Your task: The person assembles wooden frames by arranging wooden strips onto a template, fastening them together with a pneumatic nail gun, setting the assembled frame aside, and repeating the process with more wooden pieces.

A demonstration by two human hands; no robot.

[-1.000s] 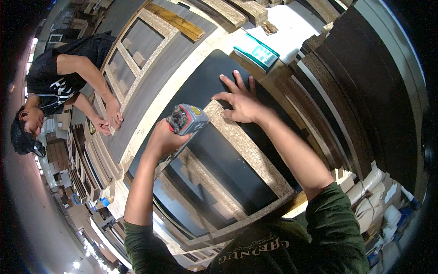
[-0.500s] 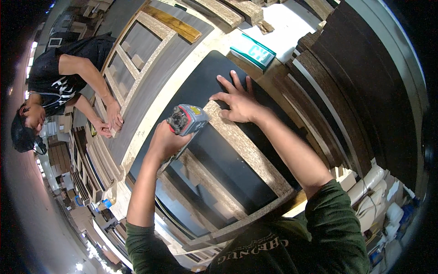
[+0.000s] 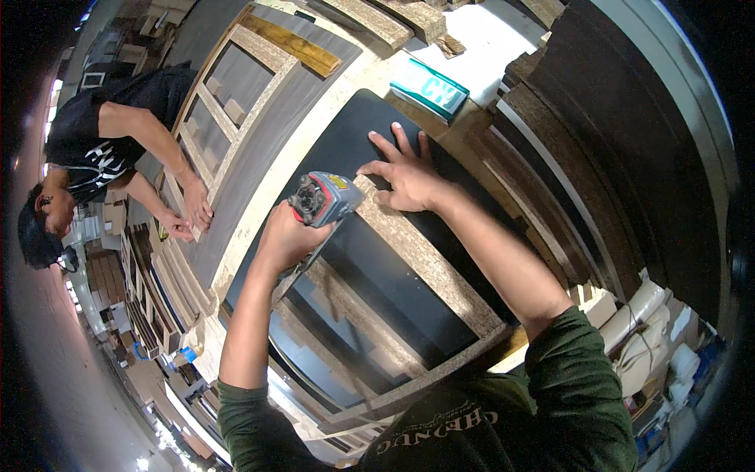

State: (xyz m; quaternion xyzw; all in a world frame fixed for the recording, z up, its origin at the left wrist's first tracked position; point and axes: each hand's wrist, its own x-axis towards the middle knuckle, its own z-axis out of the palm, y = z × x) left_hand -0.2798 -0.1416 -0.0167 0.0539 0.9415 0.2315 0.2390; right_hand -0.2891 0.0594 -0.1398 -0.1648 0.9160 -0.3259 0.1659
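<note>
My left hand (image 3: 285, 236) is closed round the handle of a grey and red nail gun (image 3: 334, 198). The tool's head is beside the far end of a particleboard strip (image 3: 429, 263); its tip is hidden from this view. That strip is part of a frame lying over a dark panel (image 3: 322, 153) with rounded corners. With fingers spread, my right hand (image 3: 409, 179) rests partly on the dark panel, and its thumb and index finger touch the strip's far end. More particleboard strips (image 3: 370, 315) run alongside, left of the first.
Across the bench, a co-worker (image 3: 118, 145) has both hands at another particleboard frame (image 3: 244, 118). A green and white box (image 3: 429, 88) sits beyond my right hand. Dark boards (image 3: 621, 157) are stacked at the right. Loose strips (image 3: 370, 20) lie at the far edge.
The view has shifted slightly. My left hand still grips the nail gun beside the strip's end, and my right hand keeps the same spread pose.
</note>
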